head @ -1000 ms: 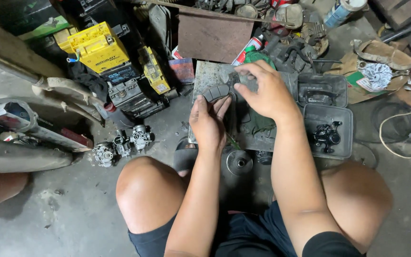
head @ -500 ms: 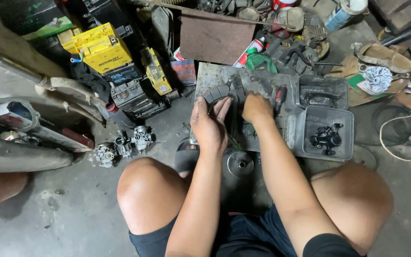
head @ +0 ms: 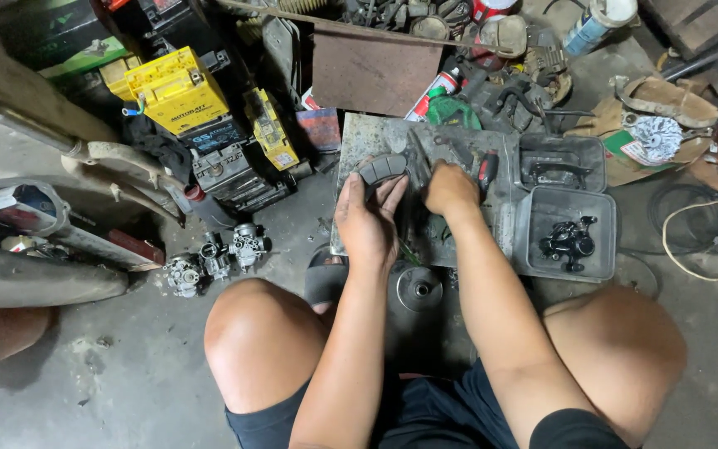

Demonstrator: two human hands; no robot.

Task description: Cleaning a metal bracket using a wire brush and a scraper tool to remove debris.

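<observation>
My left hand (head: 369, 218) holds a dark curved pad-like part (head: 381, 169) by its lower edge, over the left side of a worn grey metal plate (head: 359, 137) on the floor. My right hand (head: 449, 189) rests fingers-down on the plate just right of that part, closed around something small that I cannot make out. A red-handled tool (head: 486, 170) lies on the plate beside my right hand. A round metal disc (head: 419, 288) sits on the floor between my knees.
A clear two-compartment plastic tray (head: 600, 241) at the right holds dark metal parts (head: 569, 239). Yellow and black batteries (head: 178, 91) stand at the back left; small carburettor-like parts (head: 213, 254) lie near my left knee. Cans, rags and cable crowd the back.
My right hand has drawn back from the far part of the plate to a spot beside my left hand. My left hand now holds the dark pad up in plain sight.
</observation>
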